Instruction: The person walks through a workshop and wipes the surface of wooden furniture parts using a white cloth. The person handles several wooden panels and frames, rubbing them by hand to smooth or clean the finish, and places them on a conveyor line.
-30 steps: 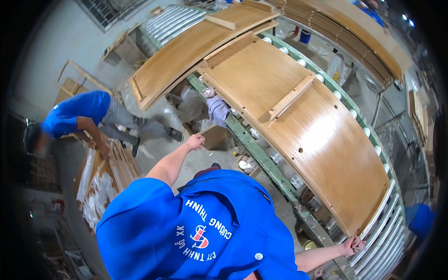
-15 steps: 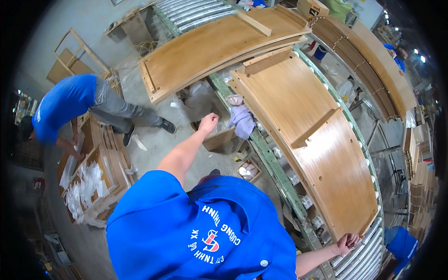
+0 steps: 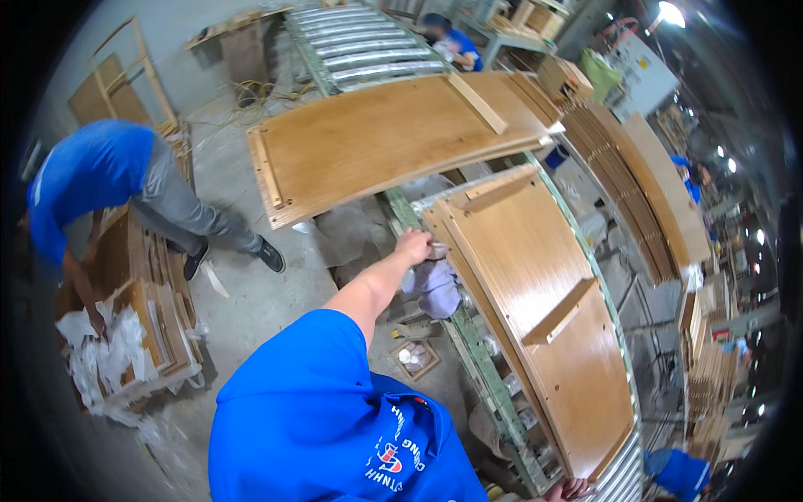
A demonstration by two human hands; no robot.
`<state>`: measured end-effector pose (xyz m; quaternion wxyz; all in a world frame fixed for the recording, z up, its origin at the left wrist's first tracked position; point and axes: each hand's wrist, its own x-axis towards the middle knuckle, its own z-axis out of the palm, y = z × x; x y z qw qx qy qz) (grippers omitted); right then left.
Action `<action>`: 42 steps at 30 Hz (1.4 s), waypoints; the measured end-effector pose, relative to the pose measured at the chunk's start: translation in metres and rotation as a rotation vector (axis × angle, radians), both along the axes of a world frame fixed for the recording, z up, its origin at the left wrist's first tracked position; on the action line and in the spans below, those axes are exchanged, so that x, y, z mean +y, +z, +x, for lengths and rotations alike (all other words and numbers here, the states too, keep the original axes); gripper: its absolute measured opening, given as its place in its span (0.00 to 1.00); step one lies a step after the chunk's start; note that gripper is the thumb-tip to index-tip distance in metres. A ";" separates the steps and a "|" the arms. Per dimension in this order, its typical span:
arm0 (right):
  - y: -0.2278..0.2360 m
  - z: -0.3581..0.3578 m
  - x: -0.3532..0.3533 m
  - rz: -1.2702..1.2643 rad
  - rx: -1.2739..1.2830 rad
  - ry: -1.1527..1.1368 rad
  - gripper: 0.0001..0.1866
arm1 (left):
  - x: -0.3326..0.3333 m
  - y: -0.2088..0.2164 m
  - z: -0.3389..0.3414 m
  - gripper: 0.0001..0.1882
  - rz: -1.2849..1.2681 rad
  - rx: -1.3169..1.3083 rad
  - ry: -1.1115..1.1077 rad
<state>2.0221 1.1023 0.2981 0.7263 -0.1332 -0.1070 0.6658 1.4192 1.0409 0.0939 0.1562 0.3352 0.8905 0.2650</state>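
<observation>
My left hand [image 3: 413, 245], fingers curled, is at a small mauve rag [image 3: 439, 250] beside the corner of a curved wooden panel [image 3: 548, 284]. A larger lavender cloth [image 3: 437, 290] hangs just below it over the green conveyor rail [image 3: 478, 361]. At the panel's near end, my right hand [image 3: 569, 489] has its fingers bent together by the edge; what they hold, if anything, is too small to make out. The glossy brown panel lies on the rollers, with a wooden cleat [image 3: 562, 311] across it and another cleat [image 3: 500, 186] at its far end.
A second curved panel [image 3: 376, 142] lies crosswise beyond. At left, a co-worker [image 3: 100, 188] bends over wooden parts and plastic wrap [image 3: 109, 356]. A small wooden box [image 3: 415, 358] sits on the floor. Stacked curved panels [image 3: 623, 184] stand at right; another person [image 3: 460, 48] is behind.
My left hand has moved forward from above the floor to the mauve rag. My right hand stays by the panel's near end. The view has shifted, and the co-worker's arm reaches down to the plastic.
</observation>
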 end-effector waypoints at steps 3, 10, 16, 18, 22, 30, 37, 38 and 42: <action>0.005 -0.015 0.004 0.121 -0.022 0.143 0.19 | -0.024 0.001 0.009 0.07 0.488 -0.251 0.016; -0.019 -0.083 0.074 0.208 -0.025 0.533 0.14 | -0.207 -0.037 0.108 0.09 0.659 -0.725 0.321; -0.060 -0.146 0.050 0.092 0.208 1.154 0.17 | -0.358 -0.042 0.273 0.16 0.955 -1.095 1.125; -0.080 -0.152 0.023 -0.012 0.189 1.304 0.18 | -0.382 -0.037 0.317 0.16 1.062 -1.090 1.171; -0.113 -0.150 -0.038 -0.179 0.182 1.599 0.20 | -0.415 -0.034 0.375 0.13 1.291 -1.177 1.083; -0.128 -0.120 -0.090 -0.537 0.035 1.517 0.16 | -0.398 0.003 0.357 0.15 1.216 -1.281 0.868; -0.151 -0.068 -0.160 -0.689 0.033 1.407 0.17 | -0.476 0.008 0.363 0.17 0.993 -1.035 0.797; -0.153 -0.063 -0.172 -0.664 0.025 1.417 0.17 | -0.504 0.006 0.372 0.17 0.934 -0.979 0.793; -0.162 -0.057 -0.222 -0.545 0.006 1.492 0.17 | -0.615 -0.011 0.450 0.12 0.983 -1.035 0.943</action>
